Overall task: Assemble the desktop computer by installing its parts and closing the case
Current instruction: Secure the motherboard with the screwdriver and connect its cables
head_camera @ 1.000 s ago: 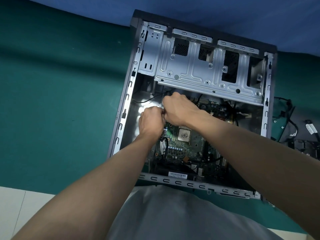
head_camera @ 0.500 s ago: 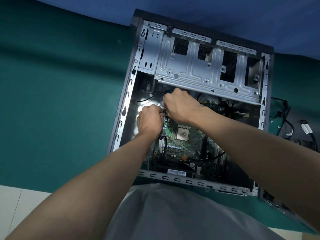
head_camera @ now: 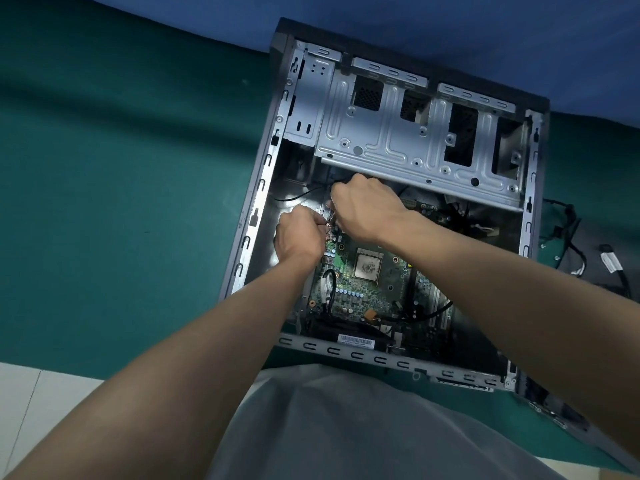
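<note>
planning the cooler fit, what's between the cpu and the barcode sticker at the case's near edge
In the head view: green motherboard with a row of pale capacitors, then an orange connector and black cables just before the sticker.

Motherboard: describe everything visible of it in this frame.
The motherboard is a green circuit board lying flat inside the open case, nearer the person than the metal drive cage. A square silvery processor, smeared grey, sits near its middle; a looped black cable and an orange connector show along its near part. The left hand and right hand meet at its far left corner, fingers curled; what they hold is hidden.
</note>
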Motion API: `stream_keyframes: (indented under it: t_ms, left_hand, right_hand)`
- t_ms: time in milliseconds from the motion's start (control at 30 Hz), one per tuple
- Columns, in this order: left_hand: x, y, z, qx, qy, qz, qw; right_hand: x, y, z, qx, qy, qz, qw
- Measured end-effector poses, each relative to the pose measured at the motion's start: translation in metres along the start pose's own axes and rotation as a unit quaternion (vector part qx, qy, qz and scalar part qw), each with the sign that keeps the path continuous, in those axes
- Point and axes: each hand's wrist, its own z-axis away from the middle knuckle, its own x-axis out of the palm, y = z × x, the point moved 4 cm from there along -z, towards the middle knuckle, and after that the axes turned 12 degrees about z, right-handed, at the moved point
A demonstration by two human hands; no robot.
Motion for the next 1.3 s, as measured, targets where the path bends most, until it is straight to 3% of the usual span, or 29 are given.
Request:
stream_keyframes:
  t_ms: [200, 433, 600, 833, 1000, 1167, 1300]
  left_hand:
    - [-0.001, -0.003, -0.001, -0.027, 0.006, 0.012, 1.000]
    - [-0.001, -0.003, -0.004, -0.047, 0.000, 0.010, 0.999]
    - [0.000, -0.004, -0.004, -0.060, 0.000, 0.011, 0.998]
    - [-0.001, -0.003, -0.006, -0.080, 0.000, 0.027, 0.996]
    - [-0.001, -0.003, -0.005, -0.076, -0.001, 0.019, 0.997]
    - [-0.001, -0.002, -0.006, -0.075, -0.002, 0.011, 0.997]
    - [0.000, -0.002, -0.006, -0.076, -0.002, 0.011, 0.997]
  right_hand:
    - [0.005, -0.005, -0.002, -0.021, -0.071, -0.003, 0.997]
    - [0.001, -0.004, -0.005, -0.005, 0.016, 0.058, 0.998]
    - [0.007, -0.001, -0.005, -0.024, -0.062, 0.049, 0.997]
    - [0.003, -0.002, -0.003, -0.009, 0.012, 0.084, 0.996]
    - [0.008, 0.001, -0.003, -0.026, -0.070, 0.044, 0.996]
    - [0.003, -0.001, -0.004, -0.007, 0.013, 0.077, 0.997]
    - [0.012, -0.002, -0.005, 0.017, -0.029, 0.076, 0.997]
